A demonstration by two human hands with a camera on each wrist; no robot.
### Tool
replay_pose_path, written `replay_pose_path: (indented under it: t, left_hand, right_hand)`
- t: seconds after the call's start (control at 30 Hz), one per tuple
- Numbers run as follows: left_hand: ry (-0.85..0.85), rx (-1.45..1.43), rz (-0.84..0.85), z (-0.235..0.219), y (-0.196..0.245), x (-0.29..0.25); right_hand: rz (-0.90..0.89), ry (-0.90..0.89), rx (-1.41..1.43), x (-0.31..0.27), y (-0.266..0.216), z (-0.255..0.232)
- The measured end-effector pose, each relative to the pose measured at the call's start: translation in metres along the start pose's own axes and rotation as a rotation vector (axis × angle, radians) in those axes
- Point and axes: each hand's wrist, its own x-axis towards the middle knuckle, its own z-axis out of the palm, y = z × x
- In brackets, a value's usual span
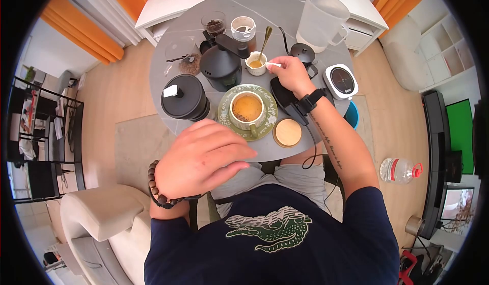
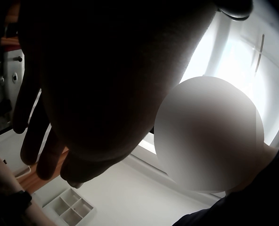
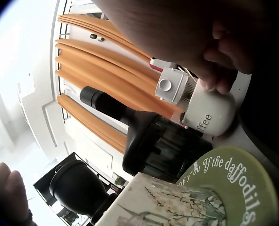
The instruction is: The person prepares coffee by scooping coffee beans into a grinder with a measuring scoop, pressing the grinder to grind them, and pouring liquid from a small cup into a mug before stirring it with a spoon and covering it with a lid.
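My right hand [image 1: 294, 75] pinches the handle of a small white cup [image 1: 249, 67] on the grey table. A spoon [image 1: 266, 41] stands tilted in this cup, which has yellowish-brown liquid inside. In the right wrist view, letters ending in "ffee" show on the cup [image 3: 210, 110], with the fingertips at its upper edge. A larger cup of frothy coffee [image 1: 247, 107] sits on a green lettered saucer [image 1: 224, 124] nearer to me. My left hand [image 1: 201, 155] hovers at the near table edge, below left of the saucer, fingers relaxed and holding nothing.
A black appliance with a side arm [image 1: 220, 66] and a black canister [image 1: 184, 97] stand left of the saucer. Behind are glass jars [image 1: 214, 23] and a clear pitcher [image 1: 318, 23]. On the right are a small black kettle [image 1: 303, 54], a white-framed scale [image 1: 341, 80] and a wooden lid [image 1: 288, 132].
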Motion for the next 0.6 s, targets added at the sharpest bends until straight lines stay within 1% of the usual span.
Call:
replay_pose_path:
  t: [0.23,0.3,0.33,0.4,0.43,0.5,0.53,0.6]
  left_hand:
    - [-0.009,0.007,-0.001,0.000,0.000,-0.001]
    - [-0.010,0.009,-0.003,0.000,0.000,-0.001]
    - [-0.010,0.011,-0.003,0.000,0.000,-0.001]
    - [-0.012,0.010,-0.003,0.001,0.000,0.000]
    - [-0.013,0.009,-0.006,0.001,0.000,0.000]
    - [-0.024,0.001,-0.007,0.002,-0.001,0.000]
    - [-0.031,-0.002,-0.007,0.002,-0.001,0.000]
    - [-0.038,-0.004,-0.011,0.003,0.000,0.001]
  right_hand:
    - [-0.047,0.041,-0.084,0.001,0.006,0.000]
    - [-0.059,0.040,-0.217,0.001,0.005,-0.003]
    - [-0.057,0.042,-0.217,-0.003,0.001,-0.004]
    - [-0.074,0.075,-0.349,-0.013,-0.014,-0.006]
    - [-0.069,0.076,-0.348,-0.015,-0.017,-0.007]
    - [-0.121,0.082,-0.431,-0.020,-0.021,-0.007]
    - [-0.109,0.081,-0.429,-0.024,-0.025,-0.008]
    - [-0.127,0.023,-0.518,-0.031,-0.036,-0.010]
